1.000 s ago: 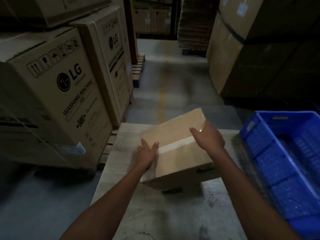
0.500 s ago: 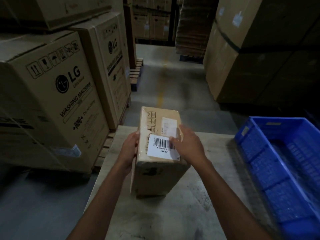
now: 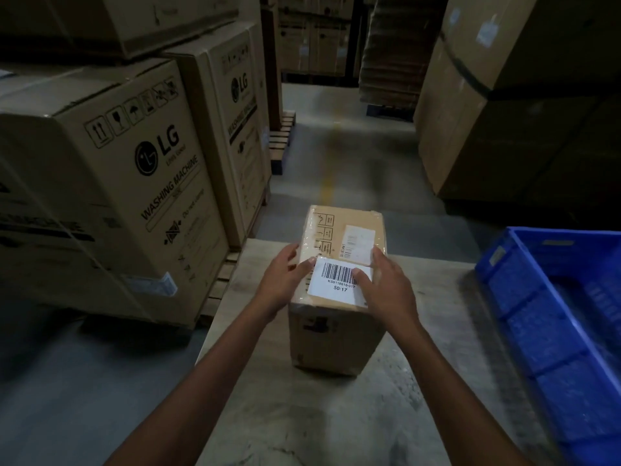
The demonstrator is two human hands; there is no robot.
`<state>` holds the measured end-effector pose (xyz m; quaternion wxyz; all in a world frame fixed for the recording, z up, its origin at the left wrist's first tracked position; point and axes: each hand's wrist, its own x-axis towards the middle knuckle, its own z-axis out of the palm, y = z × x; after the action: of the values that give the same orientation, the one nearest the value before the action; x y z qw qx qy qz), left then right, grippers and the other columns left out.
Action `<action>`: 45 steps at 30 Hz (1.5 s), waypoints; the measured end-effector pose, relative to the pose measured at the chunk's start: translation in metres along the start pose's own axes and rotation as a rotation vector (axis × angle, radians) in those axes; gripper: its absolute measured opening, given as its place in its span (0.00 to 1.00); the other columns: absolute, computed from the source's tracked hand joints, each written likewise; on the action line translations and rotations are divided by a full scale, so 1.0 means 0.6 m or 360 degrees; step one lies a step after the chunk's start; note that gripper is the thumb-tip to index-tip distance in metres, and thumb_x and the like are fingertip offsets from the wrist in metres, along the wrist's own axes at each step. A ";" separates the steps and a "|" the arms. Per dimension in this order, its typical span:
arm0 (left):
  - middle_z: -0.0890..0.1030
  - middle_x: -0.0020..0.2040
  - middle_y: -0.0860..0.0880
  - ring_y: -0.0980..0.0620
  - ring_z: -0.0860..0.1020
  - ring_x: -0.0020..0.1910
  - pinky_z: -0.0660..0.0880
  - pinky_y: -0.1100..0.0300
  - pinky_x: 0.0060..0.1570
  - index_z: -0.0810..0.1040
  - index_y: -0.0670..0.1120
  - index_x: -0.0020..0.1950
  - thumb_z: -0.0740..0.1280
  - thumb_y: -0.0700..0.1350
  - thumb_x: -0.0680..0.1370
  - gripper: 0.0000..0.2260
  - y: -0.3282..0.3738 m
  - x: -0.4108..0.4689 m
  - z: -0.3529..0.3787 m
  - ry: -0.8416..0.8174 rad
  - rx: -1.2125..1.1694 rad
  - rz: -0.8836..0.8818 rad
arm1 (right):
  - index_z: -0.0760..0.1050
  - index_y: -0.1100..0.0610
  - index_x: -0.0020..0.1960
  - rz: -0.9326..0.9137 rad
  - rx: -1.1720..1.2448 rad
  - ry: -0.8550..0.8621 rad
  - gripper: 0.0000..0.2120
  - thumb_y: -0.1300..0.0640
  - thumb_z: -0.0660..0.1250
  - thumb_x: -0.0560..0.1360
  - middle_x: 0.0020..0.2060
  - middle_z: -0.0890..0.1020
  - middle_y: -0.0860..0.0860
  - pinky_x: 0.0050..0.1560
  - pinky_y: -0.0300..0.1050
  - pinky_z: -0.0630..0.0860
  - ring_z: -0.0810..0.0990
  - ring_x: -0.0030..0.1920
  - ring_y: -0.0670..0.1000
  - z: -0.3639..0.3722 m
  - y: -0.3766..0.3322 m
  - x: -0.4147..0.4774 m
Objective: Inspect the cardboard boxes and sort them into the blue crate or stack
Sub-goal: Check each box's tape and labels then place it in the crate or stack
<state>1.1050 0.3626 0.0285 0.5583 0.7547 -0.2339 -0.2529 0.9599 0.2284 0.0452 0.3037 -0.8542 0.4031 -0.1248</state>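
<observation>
Two hands are applied to one cardboard box (image 3: 337, 317), which stands on its narrow end at the centre of the work table (image 3: 302, 408). The left hand (image 3: 284, 280) lies at 9 o'clock of the box top, fingers spread and curled loosely against the left upper edge. The right hand (image 3: 386, 287) lies at 3 o'clock, palm over the right upper edge, thumb resting on the white barcode label (image 3: 336, 280). Neither hand is closed in a firm grasp; both steady the box.

The box appears rigid, with sealed, square edges and clear tape across the top, which may be slick under the fingers. Its weight cannot be judged by sight. Printed handling symbols (image 3: 323, 232) toward 12 o'clock on the top face suggest contents requiring care. Recommended hold: opposing palms on the two long side faces, below the taped rim.

The blue crate (image 3: 524, 307) stands at 3 o'clock, near the table. Large washing machine cartons (image 3: 141, 183) stand at 10 o'clock, well apart.
</observation>
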 end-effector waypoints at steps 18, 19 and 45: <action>0.64 0.78 0.41 0.44 0.62 0.77 0.62 0.46 0.75 0.67 0.46 0.77 0.47 0.59 0.84 0.27 -0.031 -0.085 0.036 0.0133 0.1515 0.0883 | 0.79 0.59 0.66 -0.0659 -0.0420 0.0301 0.25 0.45 0.54 0.80 0.64 0.81 0.57 0.67 0.56 0.71 0.79 0.65 0.57 0.041 0.008 -0.063; 0.64 0.78 0.40 0.43 0.63 0.77 0.62 0.46 0.74 0.66 0.46 0.78 0.45 0.60 0.84 0.29 -0.028 -0.087 0.039 0.0127 0.1569 0.0864 | 0.79 0.59 0.66 -0.0659 -0.0448 0.0284 0.25 0.45 0.53 0.81 0.65 0.81 0.57 0.67 0.56 0.71 0.79 0.66 0.57 0.042 0.009 -0.065; 0.77 0.59 0.43 0.44 0.73 0.58 0.71 0.49 0.58 0.79 0.43 0.58 0.56 0.50 0.83 0.16 0.066 0.073 0.026 -0.0138 0.1809 0.0853 | 0.70 0.53 0.69 -0.0636 -0.0828 -0.0149 0.20 0.45 0.54 0.82 0.71 0.72 0.54 0.65 0.58 0.71 0.69 0.70 0.57 -0.009 -0.047 0.043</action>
<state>1.1257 0.3130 0.0572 0.1041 0.8377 -0.5353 0.0294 0.9912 0.2203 0.0658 0.0630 -0.9702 0.2314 -0.0353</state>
